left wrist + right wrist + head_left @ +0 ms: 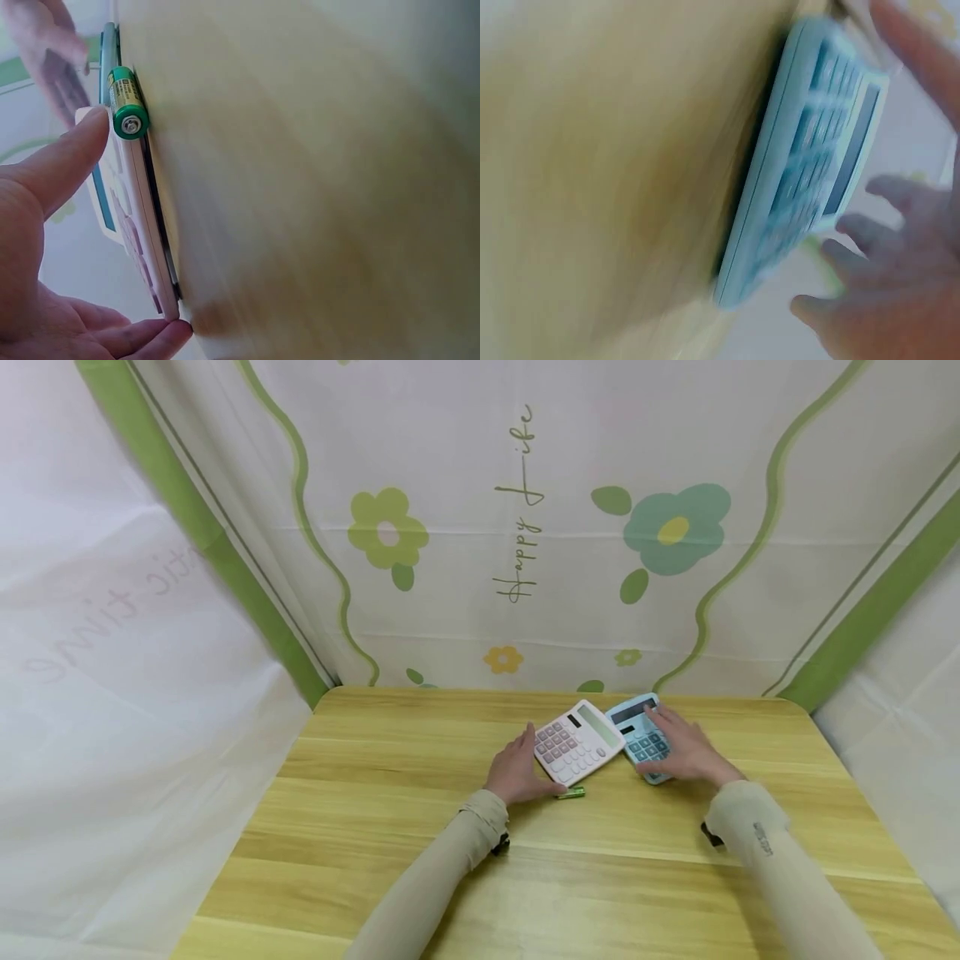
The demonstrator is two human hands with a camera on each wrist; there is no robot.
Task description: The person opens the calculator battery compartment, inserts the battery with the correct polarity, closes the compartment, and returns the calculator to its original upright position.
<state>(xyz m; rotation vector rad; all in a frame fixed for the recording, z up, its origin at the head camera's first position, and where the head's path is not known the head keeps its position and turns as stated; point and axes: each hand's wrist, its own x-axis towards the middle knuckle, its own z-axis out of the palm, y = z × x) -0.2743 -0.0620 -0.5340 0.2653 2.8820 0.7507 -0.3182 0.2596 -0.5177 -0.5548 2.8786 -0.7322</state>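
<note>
A pale pink calculator (567, 752) lies face up and slanted on the table, its upper right corner against the blue calculator (647, 745). My left hand (519, 770) holds the pink one at its near end, with fingertips at one corner and the thumb by the other. Beside that thumb, a green battery (128, 103) lies along the calculator's edge. Over the right side of the blue calculator hovers my right hand (681, 750), fingers spread and blurred. In the right wrist view its fingers (862, 240) stand apart from the blue calculator.
The wooden table (360, 843) reaches back to a white curtain (450, 585) printed with flowers. More white cloth hangs at the left and right sides. Dark straps (501, 843) show at both wrists.
</note>
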